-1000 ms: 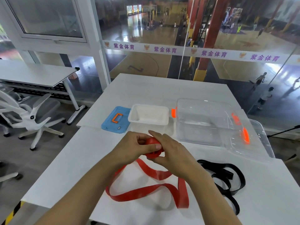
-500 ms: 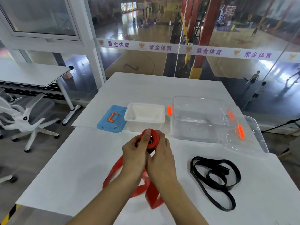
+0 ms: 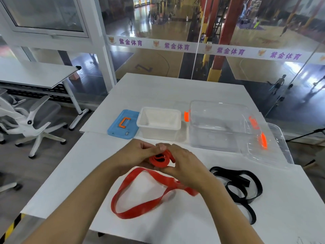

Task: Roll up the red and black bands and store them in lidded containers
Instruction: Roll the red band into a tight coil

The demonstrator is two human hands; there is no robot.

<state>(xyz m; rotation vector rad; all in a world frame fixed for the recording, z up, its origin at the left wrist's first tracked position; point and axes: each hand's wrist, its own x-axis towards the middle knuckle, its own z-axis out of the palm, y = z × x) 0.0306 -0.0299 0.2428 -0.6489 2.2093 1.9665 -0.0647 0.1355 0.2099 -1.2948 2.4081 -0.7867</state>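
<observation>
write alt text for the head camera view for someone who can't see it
Both hands, left hand and right hand, hold a partly rolled red band over a white table. A black band lies right; beyond sit a blue lid, white tub and clear container.

Only two arms and two hands of the person are visible — nothing more of the body. The left hand [image 3: 136, 154] and the right hand [image 3: 184, 164] are both bare: no glove, no ring, no watch, no bracelet at the wrists. The forearms are bare too, and no sleeve shows on them up to the bottom edge of the view. The fingernails are short and plain — as far as the picture lets me see.
</observation>
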